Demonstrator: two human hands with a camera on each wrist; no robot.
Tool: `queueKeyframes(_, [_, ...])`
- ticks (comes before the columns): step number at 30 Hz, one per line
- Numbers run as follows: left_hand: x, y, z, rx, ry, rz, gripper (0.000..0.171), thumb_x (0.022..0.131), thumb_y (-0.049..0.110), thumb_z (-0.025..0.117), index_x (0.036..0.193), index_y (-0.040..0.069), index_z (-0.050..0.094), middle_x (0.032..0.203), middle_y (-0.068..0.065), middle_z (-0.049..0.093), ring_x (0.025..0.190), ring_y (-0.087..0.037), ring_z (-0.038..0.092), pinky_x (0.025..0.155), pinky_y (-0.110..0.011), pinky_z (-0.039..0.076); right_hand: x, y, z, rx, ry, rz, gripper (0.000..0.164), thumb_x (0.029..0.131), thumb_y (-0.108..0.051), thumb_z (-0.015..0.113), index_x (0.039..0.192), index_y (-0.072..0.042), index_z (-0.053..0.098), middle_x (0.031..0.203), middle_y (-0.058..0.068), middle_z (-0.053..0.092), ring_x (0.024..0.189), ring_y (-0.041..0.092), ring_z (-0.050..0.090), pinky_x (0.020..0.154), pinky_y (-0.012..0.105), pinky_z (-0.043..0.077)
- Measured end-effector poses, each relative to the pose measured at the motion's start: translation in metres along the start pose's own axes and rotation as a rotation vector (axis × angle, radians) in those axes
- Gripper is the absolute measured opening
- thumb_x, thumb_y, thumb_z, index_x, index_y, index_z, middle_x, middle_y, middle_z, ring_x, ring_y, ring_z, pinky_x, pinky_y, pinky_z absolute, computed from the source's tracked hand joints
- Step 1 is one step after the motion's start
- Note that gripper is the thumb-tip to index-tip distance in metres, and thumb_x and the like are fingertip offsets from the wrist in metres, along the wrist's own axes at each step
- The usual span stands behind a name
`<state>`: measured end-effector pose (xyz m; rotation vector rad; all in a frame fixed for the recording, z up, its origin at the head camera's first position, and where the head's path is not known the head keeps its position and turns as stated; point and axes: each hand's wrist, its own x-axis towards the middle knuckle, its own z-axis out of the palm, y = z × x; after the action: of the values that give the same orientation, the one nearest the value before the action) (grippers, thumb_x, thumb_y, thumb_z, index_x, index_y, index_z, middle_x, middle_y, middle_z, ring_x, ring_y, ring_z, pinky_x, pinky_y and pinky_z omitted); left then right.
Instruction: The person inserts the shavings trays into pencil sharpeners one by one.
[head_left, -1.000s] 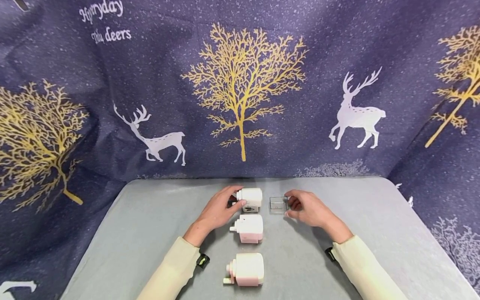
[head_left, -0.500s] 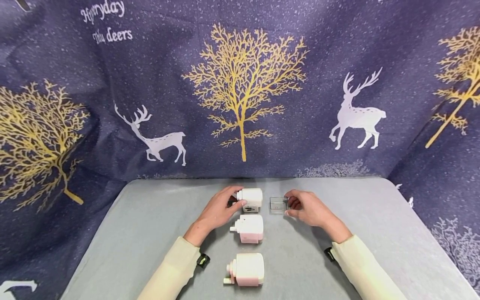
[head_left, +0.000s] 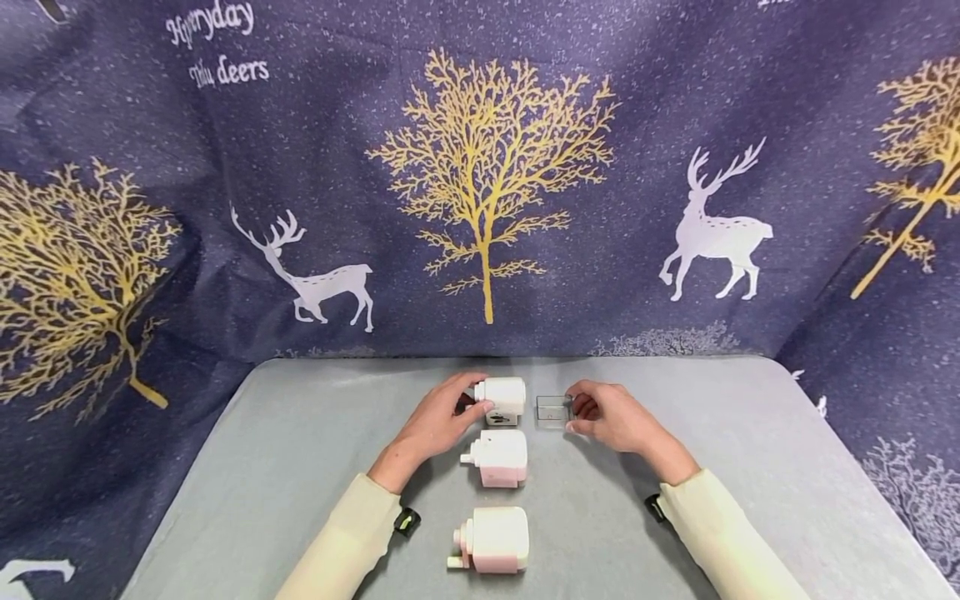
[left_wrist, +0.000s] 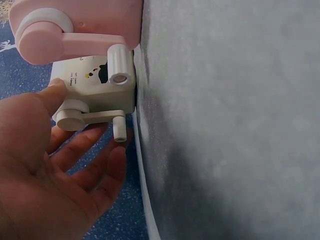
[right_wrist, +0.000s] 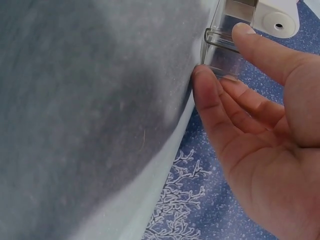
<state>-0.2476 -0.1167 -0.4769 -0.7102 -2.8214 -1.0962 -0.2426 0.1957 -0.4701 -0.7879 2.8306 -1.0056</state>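
A white hand-crank pencil sharpener (head_left: 506,390) stands at the back of the table. My left hand (head_left: 442,421) holds it from its crank side, thumb on the near face. In the left wrist view, a dark printed figure shows on the sharpener (left_wrist: 80,92), above the crank handle. Just right of it, a clear plastic shavings drawer (head_left: 551,412) is pinched at its right end by my right hand (head_left: 617,418). In the right wrist view, thumb and fingers lie on opposite sides of the drawer (right_wrist: 225,60). A narrow gap separates drawer and sharpener in the head view.
Two pale pink crank sharpeners stand in a line nearer the front: one in the middle (head_left: 503,457), another farther forward (head_left: 500,540). Their cranks point left. The grey table (head_left: 652,542) ends at the back against a dark blue cloth (head_left: 570,317) printed with trees and deer.
My right hand has shifted slightly left with the drawer, narrowing the gap to the white sharpener. My left hand and the sharpeners stay in place.
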Motion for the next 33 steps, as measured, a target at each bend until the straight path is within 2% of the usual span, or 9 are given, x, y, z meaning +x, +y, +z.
queueKeyframes(5, [0.000,-0.001,0.000,0.004,0.000,-0.007,0.054,0.097,0.045,0.057,0.144,0.019,0.049,0.132,0.007,0.053,0.100,-0.009,0.058,0.085,-0.035,0.049,0.001,-0.001,0.002,-0.001,0.009,-0.007,0.044,0.078,-0.012,0.080,0.115,0.003,0.062,0.088,0.004,0.066,0.079,0.014,0.062,0.074,0.036,0.055])
queueKeyframes(15, [0.000,-0.001,0.001,0.003,0.005,0.000,0.054,0.097,0.046,0.056,0.144,0.021,0.049,0.131,0.006,0.055,0.100,-0.010,0.058,0.087,-0.035,0.049,0.005,-0.001,0.006,0.026,0.008,0.005,0.043,0.077,-0.010,0.080,0.114,0.003,0.062,0.088,0.001,0.066,0.079,0.012,0.062,0.074,0.029,0.055])
queueKeyframes(25, [-0.001,0.000,0.001,0.009,0.003,-0.008,0.055,0.097,0.045,0.057,0.144,0.018,0.049,0.135,0.004,0.053,0.104,-0.013,0.058,0.092,-0.038,0.047,0.007,-0.006,0.010,0.037,0.000,-0.018,0.044,0.078,-0.009,0.079,0.115,0.005,0.061,0.089,0.005,0.067,0.079,0.014,0.063,0.075,0.032,0.056])
queueKeyframes(33, [-0.001,0.002,0.001,-0.001,0.008,-0.011,0.052,0.096,0.043,0.058,0.143,0.021,0.050,0.133,0.004,0.055,0.102,-0.014,0.059,0.091,-0.038,0.048,0.011,-0.010,0.014,0.051,0.000,-0.014,0.043,0.077,-0.009,0.079,0.113,0.004,0.061,0.086,0.003,0.066,0.078,0.014,0.062,0.074,0.032,0.055])
